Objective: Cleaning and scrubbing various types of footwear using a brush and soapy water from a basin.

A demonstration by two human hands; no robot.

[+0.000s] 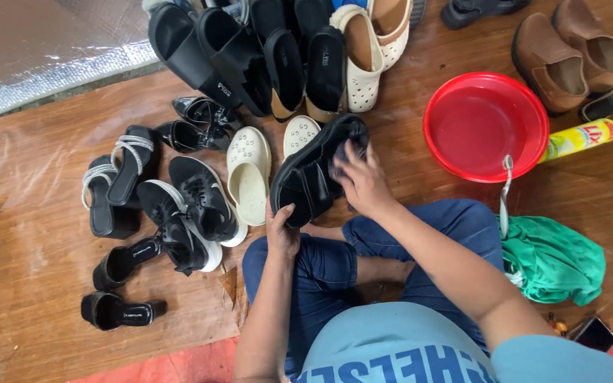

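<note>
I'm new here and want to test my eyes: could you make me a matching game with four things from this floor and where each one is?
Things:
1. black sandal
2. red basin
3. green cloth
4. brown shoes

Places:
A. top right corner
B. by the person's right knee
C. held in both hands
D. beside the yellow bottle

Pairs: 1-C, 2-D, 3-B, 4-A

Even, soft daylight, sharp focus throughout, faint glare on the wooden floor (30, 213) and silver sheet (30, 50).
</note>
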